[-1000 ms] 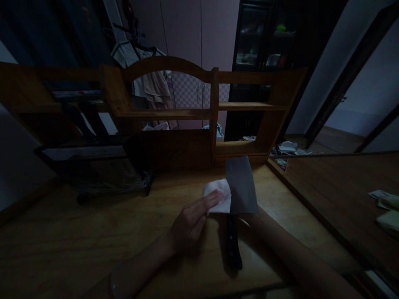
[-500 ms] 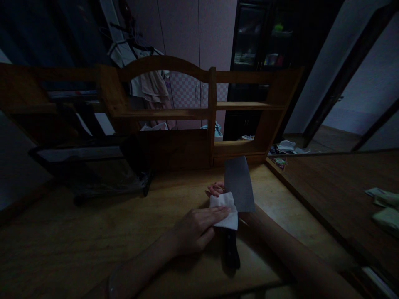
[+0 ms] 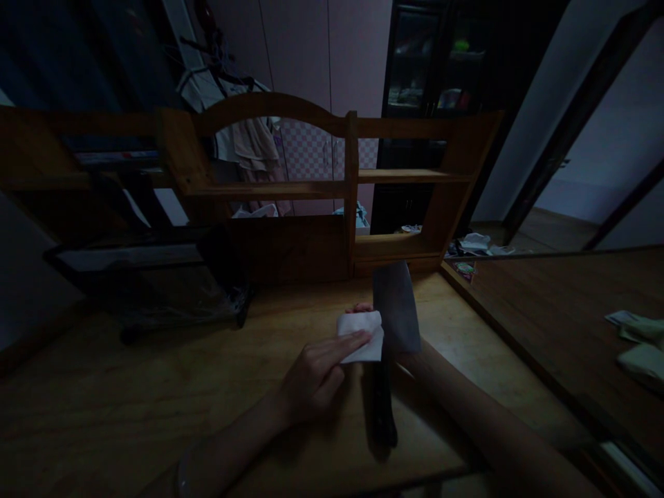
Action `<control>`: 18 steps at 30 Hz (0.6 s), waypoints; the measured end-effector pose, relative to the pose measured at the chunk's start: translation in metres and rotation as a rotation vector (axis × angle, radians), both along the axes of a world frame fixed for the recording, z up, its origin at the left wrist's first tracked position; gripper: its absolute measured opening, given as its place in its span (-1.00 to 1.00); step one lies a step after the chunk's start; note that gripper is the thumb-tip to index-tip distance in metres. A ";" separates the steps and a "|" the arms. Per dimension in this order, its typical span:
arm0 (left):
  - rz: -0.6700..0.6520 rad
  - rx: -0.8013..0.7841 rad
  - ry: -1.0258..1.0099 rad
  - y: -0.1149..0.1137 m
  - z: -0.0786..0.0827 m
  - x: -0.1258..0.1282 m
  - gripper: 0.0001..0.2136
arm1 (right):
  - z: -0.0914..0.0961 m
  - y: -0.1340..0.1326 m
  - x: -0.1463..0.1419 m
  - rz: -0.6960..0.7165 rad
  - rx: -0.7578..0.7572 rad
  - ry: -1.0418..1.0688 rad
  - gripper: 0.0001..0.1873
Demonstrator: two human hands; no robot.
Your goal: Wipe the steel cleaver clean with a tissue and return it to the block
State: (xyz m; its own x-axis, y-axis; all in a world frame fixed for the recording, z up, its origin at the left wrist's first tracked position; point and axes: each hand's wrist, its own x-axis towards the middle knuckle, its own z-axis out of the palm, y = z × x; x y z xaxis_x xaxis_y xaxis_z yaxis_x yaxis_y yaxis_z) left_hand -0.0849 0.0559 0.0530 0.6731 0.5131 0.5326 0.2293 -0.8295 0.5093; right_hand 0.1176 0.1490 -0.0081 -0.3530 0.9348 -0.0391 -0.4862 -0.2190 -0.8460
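A cleaver [image 3: 397, 311] with a broad grey blade and a black handle is held above the table, blade away from me and handle toward me. My right hand [image 3: 362, 308] is under the blade, which hides most of it. Only its curled fingers show at the left, and the wrist comes out on the right. My left hand [image 3: 319, 366] has its fingers pressed on a folded white tissue [image 3: 357, 325]. The tissue lies at the blade's left edge, above the right hand's fingers, just past the handle.
Behind the wooden tabletop [image 3: 207, 387] rises a wooden shelf rack [image 3: 351, 173]. A dark-framed case in clear plastic [image 3: 155, 283] stands on the left. To the right is a brown surface [image 3: 560, 297] with pale green cloths [image 3: 643, 339]. Clothes [image 3: 254, 142] hang behind the rack.
My left hand has moved the tissue left and slightly away from me, uncovering more of the handle's upper end. The cleaver and my right hand have barely moved.
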 end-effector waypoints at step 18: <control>-0.098 -0.064 0.200 0.002 0.003 0.007 -0.34 | -0.012 0.001 -0.004 0.035 -0.005 0.075 -0.79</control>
